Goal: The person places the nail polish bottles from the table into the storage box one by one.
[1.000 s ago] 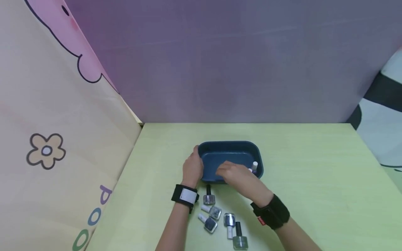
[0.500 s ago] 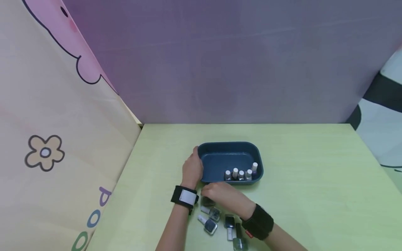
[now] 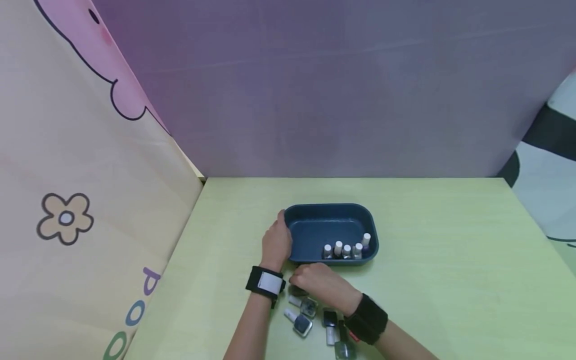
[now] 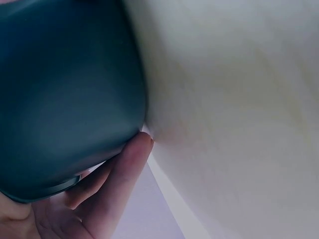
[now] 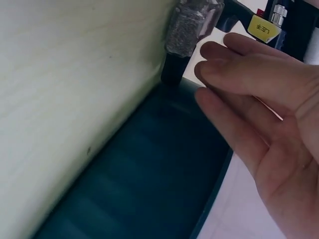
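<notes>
My left hand (image 3: pixel 276 242) holds the left end of a dark blue tray (image 3: pixel 330 204); in the left wrist view its fingers (image 4: pixel 122 184) lie along the tray's outer wall. Several white-capped nail polish bottles (image 3: pixel 347 251) stand in a row along the tray's near wall, toward the right. My right hand (image 3: pixel 324 282) is just in front of the tray, over a black-capped glitter nail polish bottle (image 5: pixel 187 32). The right wrist view shows its fingers gently bent and apart from that bottle. From above, the hand hides the bottle's cap.
Loose nail polish bottles lie nearer the body: a speckled one (image 3: pixel 308 307), a dark blue one (image 3: pixel 302 325), a dark one with a pale cap (image 3: pixel 330 318) and a greenish one with a black cap (image 3: pixel 345 349). A purple backdrop (image 3: pixel 342 100) rises behind the table.
My right hand has come out of the tray, toward the body and left to the black-capped nail polish bottle, uncovering the row inside. The left hand stays on the tray.
</notes>
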Motion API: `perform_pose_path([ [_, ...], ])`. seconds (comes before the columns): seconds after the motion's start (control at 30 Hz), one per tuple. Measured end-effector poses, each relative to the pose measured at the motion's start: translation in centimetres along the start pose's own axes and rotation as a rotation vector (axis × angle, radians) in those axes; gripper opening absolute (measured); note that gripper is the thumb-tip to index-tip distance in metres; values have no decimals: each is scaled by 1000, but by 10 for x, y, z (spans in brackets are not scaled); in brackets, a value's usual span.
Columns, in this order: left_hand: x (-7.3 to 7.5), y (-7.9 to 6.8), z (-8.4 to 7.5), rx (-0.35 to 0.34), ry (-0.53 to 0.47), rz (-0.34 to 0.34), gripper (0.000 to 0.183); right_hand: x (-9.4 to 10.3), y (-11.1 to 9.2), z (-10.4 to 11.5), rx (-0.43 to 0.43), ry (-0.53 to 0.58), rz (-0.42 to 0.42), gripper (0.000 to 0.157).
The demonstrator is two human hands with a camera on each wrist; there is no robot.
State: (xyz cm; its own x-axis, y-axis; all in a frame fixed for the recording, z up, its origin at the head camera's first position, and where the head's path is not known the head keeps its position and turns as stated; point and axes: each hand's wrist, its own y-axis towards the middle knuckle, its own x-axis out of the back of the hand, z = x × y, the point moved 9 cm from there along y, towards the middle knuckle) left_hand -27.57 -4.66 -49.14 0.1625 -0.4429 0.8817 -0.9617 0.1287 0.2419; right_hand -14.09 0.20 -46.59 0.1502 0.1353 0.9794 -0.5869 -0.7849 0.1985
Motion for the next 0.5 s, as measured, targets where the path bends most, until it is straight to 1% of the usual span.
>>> perform_pose_path([
  [0.17,0,0,0,2,9,-3,46,-6,0,1,14,-31,-5,17],
  [0.37,1,0,-1,-7,14,-16,45,-15,-2,-2,-3,-19,31,17],
  [0.5,1,0,-1,-10,7,-15,45,-17,-4,-4,-3,-47,46,18],
])
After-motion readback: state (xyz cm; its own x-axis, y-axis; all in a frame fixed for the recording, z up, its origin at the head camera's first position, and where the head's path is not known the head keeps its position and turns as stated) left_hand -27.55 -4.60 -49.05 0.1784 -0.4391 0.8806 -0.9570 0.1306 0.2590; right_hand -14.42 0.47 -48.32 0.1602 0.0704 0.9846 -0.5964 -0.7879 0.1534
